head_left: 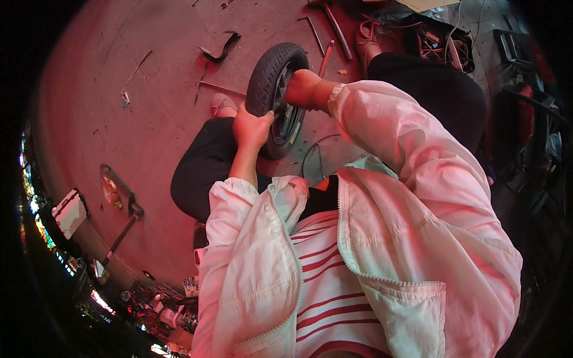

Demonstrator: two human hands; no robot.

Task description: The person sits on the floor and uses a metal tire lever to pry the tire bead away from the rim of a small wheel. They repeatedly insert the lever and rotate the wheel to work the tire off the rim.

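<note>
A small black wheel with a ribbed tyre (268, 71) stands upright on the floor between my knees. My left hand (252, 126) grips the tyre's near rim, fingers curled over its edge. My right hand (303, 88) reaches into the hub side of the wheel; its fingers are hidden behind the tyre, so what they hold cannot be told. I wear a white jacket over a striped shirt and dark trousers.
Tools lie scattered on the reddish floor: a bent black bar (222, 49), a thin rod (221, 89), long metal tools (334, 24) and a red-handled one (325, 58). A crate of wires (444, 42) sits at upper right. A long-handled tool (122, 230) lies at left.
</note>
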